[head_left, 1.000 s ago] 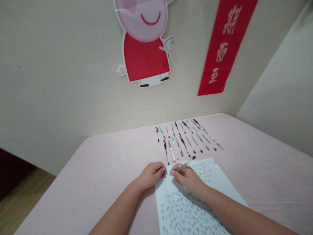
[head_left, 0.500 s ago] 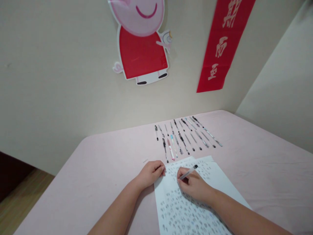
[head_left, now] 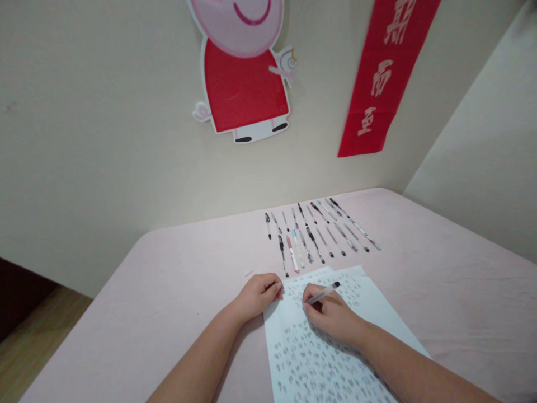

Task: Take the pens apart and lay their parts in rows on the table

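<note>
My right hand (head_left: 329, 313) is closed around a pen (head_left: 323, 292) with a clear barrel and a black end, which slants up to the right. The pen's writing tip is hidden by my fingers. Under that hand lies a white sheet of paper (head_left: 274, 350) covered in rows of small dark handwritten marks, too blurred to read. At the sheet's upper left edge rests my left hand (head_left: 260, 294), its fingers curled in and no object showing in them. Edges of other sheets peek out beneath the top one.
Several pens (head_left: 314, 243) lie in two slanted rows beyond the paper. A small whitish strip (head_left: 249, 273) is by my left hand. The table has a pink cover (head_left: 176, 291) and meets a wall with a cartoon pig cutout (head_left: 245, 84) and a red banner (head_left: 384, 78).
My right hand and the pen have barely shifted on the paper. The whole view has tilted very slightly; my left hand stays at the sheet's edge.
</note>
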Demonstrator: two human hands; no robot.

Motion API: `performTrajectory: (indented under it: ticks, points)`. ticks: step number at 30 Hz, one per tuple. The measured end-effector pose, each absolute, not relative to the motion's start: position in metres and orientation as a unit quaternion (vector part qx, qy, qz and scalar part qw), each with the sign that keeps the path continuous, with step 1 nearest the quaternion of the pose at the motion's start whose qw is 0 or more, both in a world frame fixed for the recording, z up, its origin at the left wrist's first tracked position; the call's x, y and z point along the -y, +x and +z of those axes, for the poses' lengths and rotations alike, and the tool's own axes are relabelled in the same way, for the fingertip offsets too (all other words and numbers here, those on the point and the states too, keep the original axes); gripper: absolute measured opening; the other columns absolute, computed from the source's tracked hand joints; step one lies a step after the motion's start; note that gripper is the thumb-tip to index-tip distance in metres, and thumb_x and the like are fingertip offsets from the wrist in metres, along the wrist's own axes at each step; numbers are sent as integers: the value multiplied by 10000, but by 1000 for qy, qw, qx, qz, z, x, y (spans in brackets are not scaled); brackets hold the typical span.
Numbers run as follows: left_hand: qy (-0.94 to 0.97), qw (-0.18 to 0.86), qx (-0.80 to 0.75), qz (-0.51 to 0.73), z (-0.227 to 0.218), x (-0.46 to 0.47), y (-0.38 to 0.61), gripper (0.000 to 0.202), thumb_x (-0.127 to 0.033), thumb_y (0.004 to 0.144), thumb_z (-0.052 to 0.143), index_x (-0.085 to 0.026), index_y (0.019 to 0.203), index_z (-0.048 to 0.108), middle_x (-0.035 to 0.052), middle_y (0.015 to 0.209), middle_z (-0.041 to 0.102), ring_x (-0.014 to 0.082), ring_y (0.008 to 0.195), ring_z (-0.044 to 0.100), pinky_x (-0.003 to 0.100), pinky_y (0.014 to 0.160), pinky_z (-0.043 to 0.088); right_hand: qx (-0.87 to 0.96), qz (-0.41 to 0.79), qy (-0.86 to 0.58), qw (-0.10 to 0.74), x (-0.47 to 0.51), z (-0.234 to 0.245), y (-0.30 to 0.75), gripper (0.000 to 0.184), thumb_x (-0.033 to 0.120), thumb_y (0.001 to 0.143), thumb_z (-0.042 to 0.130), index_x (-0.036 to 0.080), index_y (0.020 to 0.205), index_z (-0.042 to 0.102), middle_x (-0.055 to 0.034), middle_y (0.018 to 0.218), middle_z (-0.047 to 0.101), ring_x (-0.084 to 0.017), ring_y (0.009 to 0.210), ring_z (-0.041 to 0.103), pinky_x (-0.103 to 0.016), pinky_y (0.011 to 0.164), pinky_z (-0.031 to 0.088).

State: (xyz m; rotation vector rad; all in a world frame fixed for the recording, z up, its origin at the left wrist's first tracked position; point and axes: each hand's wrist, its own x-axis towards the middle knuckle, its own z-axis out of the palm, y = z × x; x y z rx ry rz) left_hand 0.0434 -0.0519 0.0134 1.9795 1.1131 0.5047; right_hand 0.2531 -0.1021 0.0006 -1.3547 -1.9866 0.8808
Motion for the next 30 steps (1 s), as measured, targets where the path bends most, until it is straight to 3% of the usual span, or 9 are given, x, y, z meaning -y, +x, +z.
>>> performTrajectory:
  ticks: [19, 24, 30]
  points:
    - [782, 396, -439, 200, 15, 53, 44, 272, -244, 838, 421, -148, 686, 625, -16, 612, 580, 99, 595, 517, 204, 601, 380, 757, 324, -502, 263, 102, 0, 254, 87, 141, 718, 473, 196, 687, 533, 38, 587, 484, -114, 551, 451, -228, 536, 321]
    - [773, 436, -410, 212, 12, 52, 41, 165, -210, 779, 522, -128, 762, 664, 4, 651, 628, 101, 596, 525, 201, 574, 386, 760, 323, -498, 267, 102, 3, 253, 90, 137, 706, 474, 194, 677, 537, 38, 576, 484, -113, 540, 448, -224, 528, 319]
    - [836, 435, -278, 188, 14, 53, 39, 121, -204, 733, 642, -175, 803, 736, 36, 809, 672, 129, 757, 587, 224, 717, 429, 766, 311, -491, 273, 103, 6, 251, 98, 133, 696, 475, 190, 660, 547, 31, 575, 495, -111, 531, 447, -221, 523, 320]
